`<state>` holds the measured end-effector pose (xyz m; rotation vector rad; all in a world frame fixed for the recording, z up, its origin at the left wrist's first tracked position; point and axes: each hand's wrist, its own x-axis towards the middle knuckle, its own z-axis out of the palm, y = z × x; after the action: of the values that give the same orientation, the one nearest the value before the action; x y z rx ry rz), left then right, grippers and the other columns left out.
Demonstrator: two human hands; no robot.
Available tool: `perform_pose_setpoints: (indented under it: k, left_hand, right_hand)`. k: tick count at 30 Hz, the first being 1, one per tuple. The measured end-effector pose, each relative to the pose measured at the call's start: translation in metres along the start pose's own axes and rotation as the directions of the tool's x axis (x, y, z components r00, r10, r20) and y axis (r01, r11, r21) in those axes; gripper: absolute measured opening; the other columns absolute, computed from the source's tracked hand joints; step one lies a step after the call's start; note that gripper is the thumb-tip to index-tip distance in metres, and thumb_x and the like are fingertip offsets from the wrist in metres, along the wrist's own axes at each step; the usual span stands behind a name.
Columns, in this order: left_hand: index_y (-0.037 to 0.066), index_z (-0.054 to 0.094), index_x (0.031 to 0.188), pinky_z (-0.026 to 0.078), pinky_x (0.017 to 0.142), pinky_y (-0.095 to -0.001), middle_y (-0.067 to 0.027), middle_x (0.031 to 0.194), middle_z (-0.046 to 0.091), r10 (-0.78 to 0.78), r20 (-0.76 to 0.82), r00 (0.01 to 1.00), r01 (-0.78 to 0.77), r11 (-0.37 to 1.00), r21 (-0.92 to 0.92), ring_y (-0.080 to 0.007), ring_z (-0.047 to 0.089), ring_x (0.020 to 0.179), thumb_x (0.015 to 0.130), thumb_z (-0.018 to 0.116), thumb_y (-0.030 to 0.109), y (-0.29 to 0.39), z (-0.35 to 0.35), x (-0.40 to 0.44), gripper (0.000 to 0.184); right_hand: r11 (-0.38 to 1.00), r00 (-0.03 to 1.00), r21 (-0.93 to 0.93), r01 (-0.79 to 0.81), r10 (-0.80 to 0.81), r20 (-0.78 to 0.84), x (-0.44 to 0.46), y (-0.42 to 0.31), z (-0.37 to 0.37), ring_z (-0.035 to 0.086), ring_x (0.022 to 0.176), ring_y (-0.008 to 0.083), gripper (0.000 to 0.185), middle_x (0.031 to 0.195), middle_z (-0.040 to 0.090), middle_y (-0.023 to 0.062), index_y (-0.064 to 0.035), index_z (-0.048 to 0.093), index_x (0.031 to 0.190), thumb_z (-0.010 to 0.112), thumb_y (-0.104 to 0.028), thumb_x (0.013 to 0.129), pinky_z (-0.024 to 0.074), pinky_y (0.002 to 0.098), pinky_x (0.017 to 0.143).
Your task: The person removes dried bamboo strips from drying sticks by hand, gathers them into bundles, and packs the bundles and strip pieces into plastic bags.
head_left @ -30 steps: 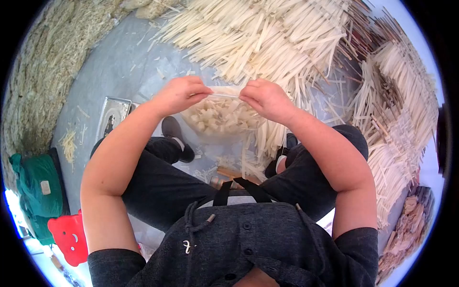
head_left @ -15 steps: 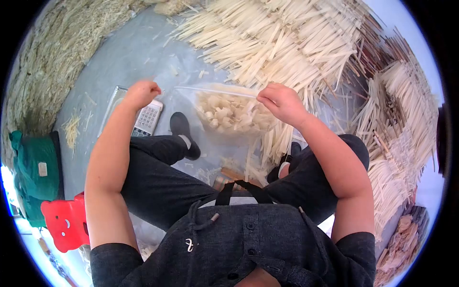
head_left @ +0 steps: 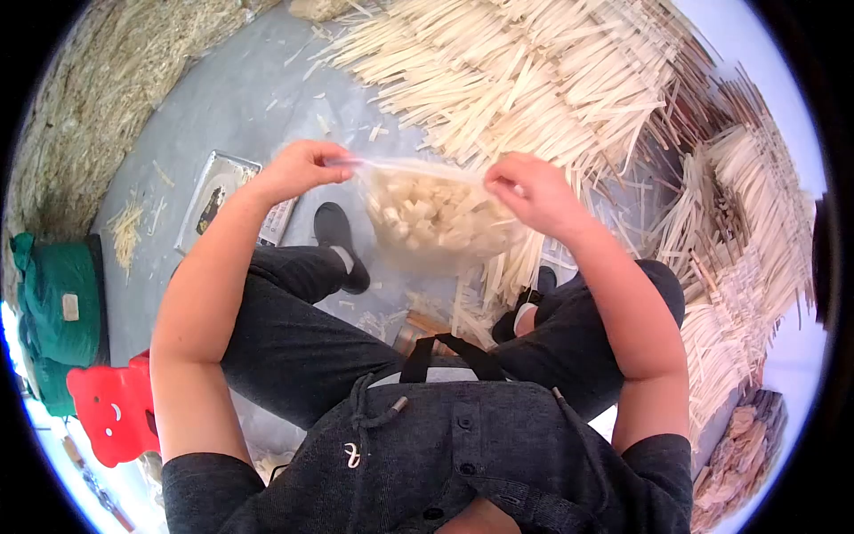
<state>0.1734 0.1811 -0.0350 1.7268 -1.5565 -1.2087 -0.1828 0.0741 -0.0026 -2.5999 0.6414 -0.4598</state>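
Note:
A clear zip bag (head_left: 436,218) full of pale, curled flat pieces hangs above the floor between my hands. My left hand (head_left: 311,169) pinches its upper left corner. At the upper right corner, my right hand (head_left: 529,191) grips the top edge between thumb and fingers. The bag's top strip runs nearly straight from one hand to the other. Below my left forearm lies a digital scale (head_left: 213,200) with a metal plate and a keypad, partly covered by the arm.
Long pale strips (head_left: 525,80) are heaped ahead and to the right. Fibrous material (head_left: 116,98) is piled at the far left. A green bag (head_left: 67,307) and a red stool (head_left: 111,414) stand at left. Scraps lie on the grey floor (head_left: 240,107).
My left hand has moved right and taken hold of the bag's left corner, which hung free of it before. My right hand keeps its grip, shifting slightly.

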Motion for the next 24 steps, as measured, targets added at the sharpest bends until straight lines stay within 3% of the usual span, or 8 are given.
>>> perform_pose_setpoints:
  k: [3, 6, 9, 11, 16, 19, 22, 24]
  left_hand:
    - [0.007, 0.069, 0.109, 0.048, 0.077, -0.0262, -0.0010, 0.090, 0.068, -0.045, 0.017, 0.999, 0.042, 0.991, 0.129, -0.0088, 0.059, 0.084, 0.087, 0.068, 0.016, 0.007, 0.004, 0.004, 0.024]
    - [0.008, 0.069, 0.109, 0.048, 0.078, -0.0270, -0.0010, 0.090, 0.068, -0.053, 0.021, 0.998, 0.050, 0.991, 0.128, -0.0094, 0.059, 0.084, 0.087, 0.068, 0.020, 0.007, 0.004, 0.007, 0.025]
    - [0.008, 0.068, 0.111, 0.048, 0.080, -0.0274, -0.0016, 0.091, 0.068, -0.053, -0.011, 0.999, 0.054, 0.991, 0.122, -0.0106, 0.060, 0.085, 0.087, 0.068, 0.021, 0.018, 0.007, 0.003, 0.027]
    - [0.009, 0.068, 0.113, 0.048, 0.082, -0.0275, -0.0022, 0.093, 0.068, -0.078, -0.051, 0.996, 0.085, 0.987, 0.136, -0.0114, 0.060, 0.087, 0.087, 0.068, 0.020, 0.026, 0.012, -0.006, 0.029]
    - [0.016, 0.041, 0.142, 0.042, 0.099, -0.0391, -0.0110, 0.139, 0.047, 0.111, -0.576, 0.810, -0.089, 0.994, 0.067, -0.0250, 0.047, 0.124, 0.090, 0.064, 0.020, 0.016, 0.063, -0.029, 0.057]
    - [0.017, 0.024, 0.150, 0.037, 0.102, -0.0512, -0.0112, 0.154, 0.022, -0.420, -0.448, 0.789, -0.171, 0.551, -0.817, -0.0290, 0.025, 0.139, 0.095, 0.056, 0.026, 0.055, 0.118, -0.066, 0.064]
    - [0.004, 0.021, 0.146, 0.032, 0.107, -0.0595, -0.0218, 0.149, 0.022, -0.558, 0.003, 0.830, -0.087, -0.135, -0.987, -0.0382, 0.024, 0.138, 0.096, 0.052, 0.037, 0.039, 0.160, -0.077, 0.067]
    - [0.007, 0.012, 0.150, 0.031, 0.108, -0.0589, -0.0251, 0.152, 0.010, -0.498, 0.171, 0.850, 0.039, -0.263, -0.964, -0.0415, 0.019, 0.140, 0.095, 0.044, 0.053, 0.047, 0.175, -0.074, 0.078]
  right_hand:
    - [0.995, 0.986, 0.003, -0.101, 0.099, 0.136, 0.001, 0.002, 0.016, 0.061, 0.089, 0.0290, 0.033, 0.093, 0.063, 0.0108, -0.0088, 0.062, 0.110, 0.064, -0.029, 0.084, 0.0483, 0.0399, 0.079]
    - [0.986, 0.996, -0.152, 0.071, -0.077, -0.036, 0.013, -0.005, 0.027, 0.061, 0.092, 0.0305, 0.040, 0.096, 0.064, 0.0124, -0.0097, 0.060, 0.117, 0.064, -0.033, 0.085, 0.0483, 0.0396, 0.080]
    - [0.988, 0.993, -0.140, 0.061, -0.074, -0.092, 0.020, 0.000, 0.045, 0.061, 0.089, 0.0332, 0.031, 0.093, 0.064, 0.0122, -0.0099, 0.065, 0.106, 0.062, -0.032, 0.085, 0.0488, 0.0415, 0.077]
    - [0.987, 0.989, -0.160, 0.003, 0.021, 0.146, 0.021, 0.004, 0.057, 0.061, 0.084, 0.0345, 0.021, 0.086, 0.064, 0.0113, -0.0089, 0.066, 0.090, 0.061, -0.028, 0.084, 0.0489, 0.0434, 0.074]
    - [0.987, 0.997, -0.147, 0.063, -0.069, -0.033, 0.037, 0.002, 0.042, 0.061, 0.079, 0.0326, 0.017, 0.079, 0.063, 0.0108, -0.0073, 0.064, 0.080, 0.059, -0.023, 0.084, 0.0486, 0.0439, 0.070]
    - [0.985, 0.993, -0.142, 0.093, -0.103, -0.063, 0.044, -0.010, 0.022, 0.061, 0.079, 0.0298, 0.014, 0.077, 0.063, 0.0093, -0.0083, 0.066, 0.081, 0.059, -0.020, 0.084, 0.0485, 0.0417, 0.077]
    - [0.932, 0.948, -0.262, 0.250, -0.290, -0.127, 0.051, -0.038, 0.010, 0.062, 0.079, 0.0262, 0.011, 0.076, 0.063, 0.0070, -0.0090, 0.066, 0.081, 0.060, -0.017, 0.084, 0.0451, 0.0405, 0.089]
    - [0.907, 0.892, -0.293, 0.301, -0.377, -0.251, 0.059, -0.070, -0.004, 0.061, 0.077, 0.0225, 0.005, 0.075, 0.062, 0.0048, -0.0089, 0.065, 0.079, 0.063, -0.013, 0.082, 0.0399, 0.0416, 0.098]
